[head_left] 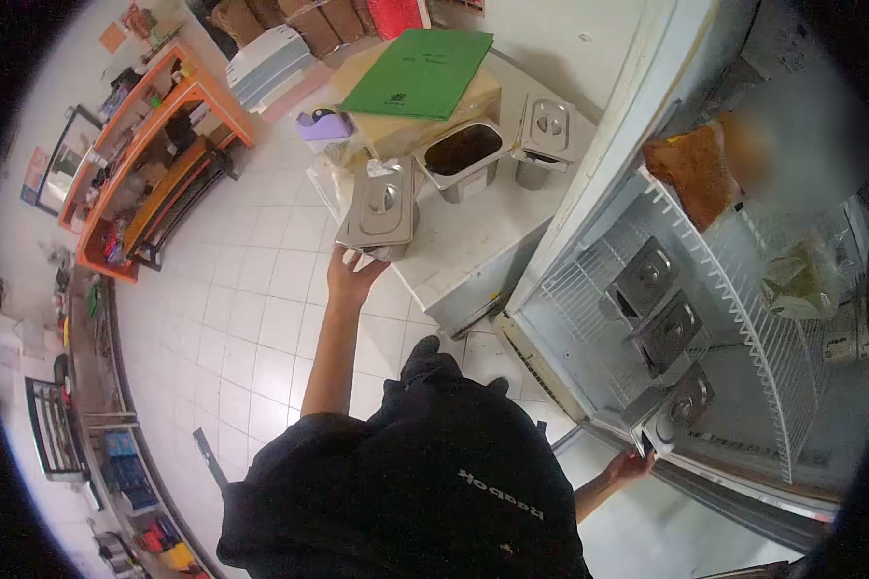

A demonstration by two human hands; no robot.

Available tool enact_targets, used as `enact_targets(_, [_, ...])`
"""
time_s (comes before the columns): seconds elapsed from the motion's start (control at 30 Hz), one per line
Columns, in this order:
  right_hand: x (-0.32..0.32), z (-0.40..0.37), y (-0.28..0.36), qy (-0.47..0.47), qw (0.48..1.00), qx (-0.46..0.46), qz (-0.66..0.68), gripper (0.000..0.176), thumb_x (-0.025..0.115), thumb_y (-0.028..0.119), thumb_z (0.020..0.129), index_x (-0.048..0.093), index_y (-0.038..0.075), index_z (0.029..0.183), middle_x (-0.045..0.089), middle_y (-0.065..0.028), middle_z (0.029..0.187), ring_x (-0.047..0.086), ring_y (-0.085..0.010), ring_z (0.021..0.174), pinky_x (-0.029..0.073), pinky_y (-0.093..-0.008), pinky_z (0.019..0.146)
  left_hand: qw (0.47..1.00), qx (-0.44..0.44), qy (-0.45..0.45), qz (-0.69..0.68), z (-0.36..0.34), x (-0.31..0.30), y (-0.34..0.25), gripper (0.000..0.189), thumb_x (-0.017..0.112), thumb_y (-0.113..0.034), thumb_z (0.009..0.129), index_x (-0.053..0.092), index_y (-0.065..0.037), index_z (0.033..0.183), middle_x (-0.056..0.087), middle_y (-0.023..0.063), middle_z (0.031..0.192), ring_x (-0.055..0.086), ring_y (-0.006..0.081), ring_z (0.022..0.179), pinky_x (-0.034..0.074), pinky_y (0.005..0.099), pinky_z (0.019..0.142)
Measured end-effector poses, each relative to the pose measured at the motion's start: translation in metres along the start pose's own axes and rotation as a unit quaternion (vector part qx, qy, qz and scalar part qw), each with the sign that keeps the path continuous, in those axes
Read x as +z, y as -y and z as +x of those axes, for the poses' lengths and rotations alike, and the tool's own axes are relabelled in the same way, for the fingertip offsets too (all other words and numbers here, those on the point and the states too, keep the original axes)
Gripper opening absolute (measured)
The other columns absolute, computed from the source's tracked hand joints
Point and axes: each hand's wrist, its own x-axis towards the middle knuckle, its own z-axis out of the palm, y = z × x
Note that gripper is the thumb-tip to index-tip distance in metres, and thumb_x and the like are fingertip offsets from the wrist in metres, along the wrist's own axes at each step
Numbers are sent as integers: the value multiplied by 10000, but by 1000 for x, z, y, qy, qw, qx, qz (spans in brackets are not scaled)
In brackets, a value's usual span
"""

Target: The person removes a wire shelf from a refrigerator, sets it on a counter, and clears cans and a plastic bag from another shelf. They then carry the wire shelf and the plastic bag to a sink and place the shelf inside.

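A dull steel pan [381, 205] with a knobbed flat lid overhung the bench [463, 241] edge, held from below by the left grip [352, 277]; right of the bench, the right grip [632, 466] touched a fridge pan [681, 405], closure undeterminable.

The one word I can read is "Reebok", in white letters on my black shirt [406, 482], upside down from where I look. The green folder [420, 72] bears a small dark mark near its edge, too small to read
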Motion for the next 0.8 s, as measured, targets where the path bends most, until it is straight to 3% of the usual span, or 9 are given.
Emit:
enact_targets(0.13, [69,-83,-23,-122,979,-107,-123,176,520,162,801,540,1,868,604,-86,830,425,-98,412,322,-186,336,997,-72,-30,19,7,3,-29,563,360,-392,892,183,-24,1279,193,218,1282,368,510,1080,440,569,823])
enact_targets(0.27, [104,-148,-41,-192,971,-34,-139,228,535,195,781,533,1,901,605,-103,830,344,-111,301,233,-211,256,976,-147,63,148,15,-7,-60,632,324,-492,880,226,4,1260,318,223,1222,438,437,1059,441,532,832])
enact_targets(0.37, [98,-192,-60,-96,987,55,-112,262,530,178,754,514,-51,880,579,-131,752,433,-89,414,292,-176,301,953,-172,65,242,31,-19,-84,602,336,-495,879,326,6,1212,415,197,1163,490,371,1024,458,462,811])
enact_targets(0.4, [153,-209,-76,-215,971,44,-97,258,554,220,734,520,-20,822,572,-111,700,411,-96,385,290,-192,290,945,-135,48,293,46,-31,-87,535,382,-453,882,399,1,1166,488,164,1101,525,308,986,455,387,807])
enact_targets(0.43, [172,-226,-84,-133,980,55,-140,247,565,221,718,528,-4,813,575,-111,707,410,-101,372,306,-193,291,949,-83,58,298,61,-34,-91,517,394,-434,883,404,-1,1165,492,159,1101,526,300,982,452,376,810])
enact_targets(0.53, [252,-257,-131,-258,963,0,-78,222,574,204,695,523,11,793,567,-86,758,516,-138,512,416,-225,407,957,41,132,255,117,-40,-103,462,449,-346,882,379,-11,1192,480,146,1135,534,274,975,447,345,813])
enact_targets(0.63, [230,-254,-156,-112,985,120,-43,284,587,159,670,535,11,907,575,-90,847,564,-217,780,467,-330,716,950,40,167,263,149,16,-113,612,525,-378,834,287,-15,1266,411,160,1216,474,295,1067,407,378,875])
enact_targets(0.7, [256,-252,-179,-77,986,148,-6,323,585,128,666,528,11,962,582,-84,893,568,-226,837,457,-358,792,906,94,154,383,148,56,-116,929,673,-436,691,158,21,1316,317,211,1279,353,339,1174,313,414,965])
enact_targets(0.8, [284,-243,-203,-5,980,196,24,307,569,102,670,534,7,960,594,-83,895,575,-218,825,468,-360,770,726,286,119,614,199,60,-84,1186,770,-463,533,64,95,1305,256,268,1298,262,377,1212,232,410,1008])
